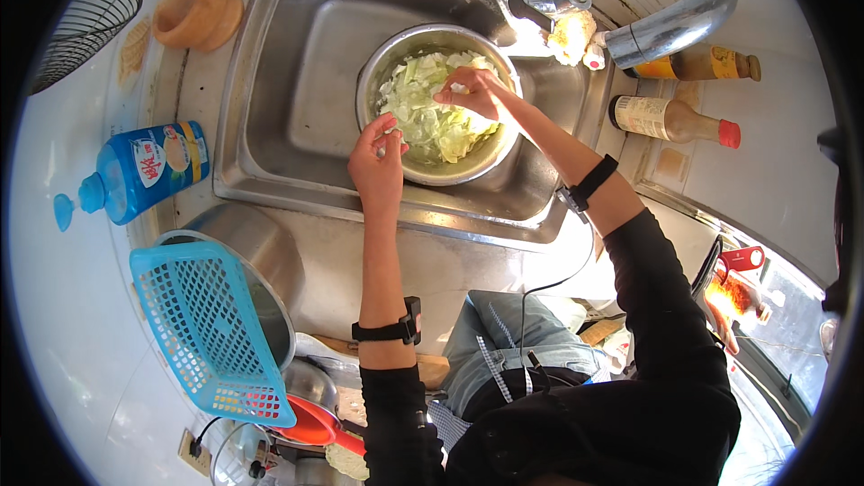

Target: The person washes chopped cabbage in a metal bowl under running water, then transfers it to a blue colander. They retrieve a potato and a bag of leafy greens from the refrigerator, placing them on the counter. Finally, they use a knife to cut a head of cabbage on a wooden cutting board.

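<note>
A round metal bowl [442,179] stands in a stainless steel sink [331,74], towards its right side. Torn pale green leaves [432,91], which look like lettuce or cabbage, fill much of the bowl. My left hand [379,158] is at the bowl's lower left rim, its fingers curled with a small pale bit between or beside them. Over the leaves is my right hand [476,93], thumb and fingertips drawn together near a small pale piece. Whether either hand grips its piece firmly cannot be told. Above the right side of the sink arches a chrome faucet [702,13].
Left of the sink stand a blue dish soap bottle [158,162] and a wooden mortar-like vessel [192,10]. A blue plastic basket [202,324] leans by a large metal pot [270,250]. Two glass bottles [682,120] [709,62] are at the right. A cable hangs from my right wrist strap.
</note>
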### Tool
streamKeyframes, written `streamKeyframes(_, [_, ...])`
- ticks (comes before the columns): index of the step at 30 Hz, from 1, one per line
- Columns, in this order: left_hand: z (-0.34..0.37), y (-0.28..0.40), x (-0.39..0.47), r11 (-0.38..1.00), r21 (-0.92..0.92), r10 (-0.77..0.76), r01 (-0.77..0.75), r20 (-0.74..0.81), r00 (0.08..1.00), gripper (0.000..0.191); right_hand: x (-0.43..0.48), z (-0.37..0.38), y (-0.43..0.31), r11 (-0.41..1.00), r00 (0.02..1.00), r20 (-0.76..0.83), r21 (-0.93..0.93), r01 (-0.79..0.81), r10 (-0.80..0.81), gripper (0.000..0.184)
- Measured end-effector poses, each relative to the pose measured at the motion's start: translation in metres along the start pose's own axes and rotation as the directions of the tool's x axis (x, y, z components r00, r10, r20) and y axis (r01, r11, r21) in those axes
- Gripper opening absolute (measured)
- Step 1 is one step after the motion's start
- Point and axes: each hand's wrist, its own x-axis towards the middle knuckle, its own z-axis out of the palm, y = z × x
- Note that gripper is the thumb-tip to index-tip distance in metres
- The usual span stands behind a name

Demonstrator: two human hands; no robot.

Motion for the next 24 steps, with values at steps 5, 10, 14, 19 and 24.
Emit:
streamKeyframes(5, [-0.002, -0.003, 0.0, 1.0, 0.013, 0.019, -0.019, -0.013, 1.0, 0.027, -0.02, 0.002, -0.002, 0.961, 0.975, -0.116, -0.224, 0.159, -0.189, 0.062])
streamKeyframes(10, [-0.001, -0.003, 0.001, 1.0, -0.005, 0.023, -0.023, -0.053, 0.998, 0.026, -0.016, 0.054, -0.004, 0.741, 0.992, 0.059, -0.67, -0.046, 0.115, 0.09])
streamKeyframes(14, [-0.001, 0.0, 0.0, 0.999, -0.019, 0.029, -0.03, -0.071, 0.997, 0.025, 0.001, 0.049, -0.011, 0.983, 0.979, -0.173, -0.164, 0.077, -0.106, 0.041])
streamKeyframes(19, [-0.002, 0.0, 0.0, 0.999, -0.027, 0.038, -0.04, -0.07, 0.997, 0.025, -0.006, 0.015, -0.029, 0.983, 0.97, -0.158, -0.015, 0.185, -0.185, 0.043])
streamKeyframes(24, [-0.002, -0.001, 0.001, 0.999, -0.015, 0.043, -0.044, -0.068, 0.997, 0.024, 0.025, 0.052, -0.036, 0.858, 0.985, -0.018, -0.495, 0.141, -0.172, 0.12])
